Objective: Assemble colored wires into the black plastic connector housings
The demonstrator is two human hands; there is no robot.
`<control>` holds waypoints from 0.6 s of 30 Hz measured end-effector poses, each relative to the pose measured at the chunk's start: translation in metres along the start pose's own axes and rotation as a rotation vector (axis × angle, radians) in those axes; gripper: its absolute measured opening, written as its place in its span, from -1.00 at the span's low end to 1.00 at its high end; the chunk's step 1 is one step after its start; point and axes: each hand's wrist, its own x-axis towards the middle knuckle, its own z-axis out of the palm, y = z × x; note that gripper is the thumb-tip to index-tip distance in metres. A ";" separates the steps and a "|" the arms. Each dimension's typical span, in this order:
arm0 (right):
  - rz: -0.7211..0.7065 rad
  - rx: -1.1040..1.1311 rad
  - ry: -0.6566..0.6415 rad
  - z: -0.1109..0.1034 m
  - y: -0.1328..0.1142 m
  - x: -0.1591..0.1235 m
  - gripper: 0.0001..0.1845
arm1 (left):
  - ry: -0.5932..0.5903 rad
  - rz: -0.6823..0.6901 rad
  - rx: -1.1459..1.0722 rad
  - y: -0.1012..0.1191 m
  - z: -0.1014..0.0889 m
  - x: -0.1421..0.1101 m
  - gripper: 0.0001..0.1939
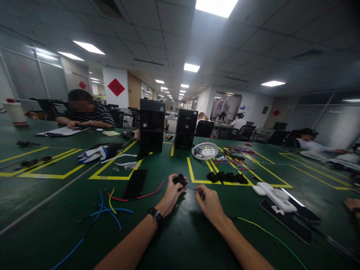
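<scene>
My left hand (172, 192) is closed around a small black connector block (180, 180), thumb pressed on it. Between my right fingers I pinch a thin blue wire (191, 187); its left end meets the block, though I cannot tell whether it sits inside. My right hand (208, 200) is just right of the block, above the green table. A red wire (137, 197), a yellow wire (112, 200) and several blue wires (119, 210) lie left of my left hand. Behind them rests a black phone (135, 183). A yellow-green wire (263, 228) runs beside my right forearm.
Black connector blocks (229, 177) lie in a row behind my right hand, before a white basket (205, 150) and loose wires (243, 150). Two black computer towers (152, 125) stand ahead. Gloves (95, 153) lie left; a phone (287, 221) and white device (277, 197) lie right. A person sits far left.
</scene>
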 end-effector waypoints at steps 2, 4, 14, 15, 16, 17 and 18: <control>-0.003 -0.002 -0.004 -0.002 0.000 0.000 -0.82 | -0.008 0.007 0.011 0.000 0.001 0.000 -0.55; -0.006 -0.006 -0.016 -0.003 0.000 -0.001 -0.82 | -0.012 0.012 0.026 0.000 0.002 0.000 -0.55; -0.006 -0.014 -0.063 -0.004 -0.002 -0.002 -0.80 | 0.005 0.006 0.073 0.001 0.003 -0.003 -0.58; -0.010 -0.017 -0.072 -0.004 -0.002 -0.002 -0.80 | 0.000 0.008 0.092 0.001 0.003 -0.003 -0.59; -0.014 -0.025 -0.083 -0.003 -0.002 -0.002 -0.80 | -0.001 0.017 0.120 0.001 0.004 -0.004 -0.59; -0.018 -0.036 -0.096 -0.003 -0.002 -0.003 -0.81 | 0.003 0.031 0.156 0.002 0.004 -0.004 -0.58; -0.023 -0.048 -0.107 -0.003 -0.003 -0.003 -0.82 | 0.009 0.050 0.197 0.002 0.005 -0.005 -0.57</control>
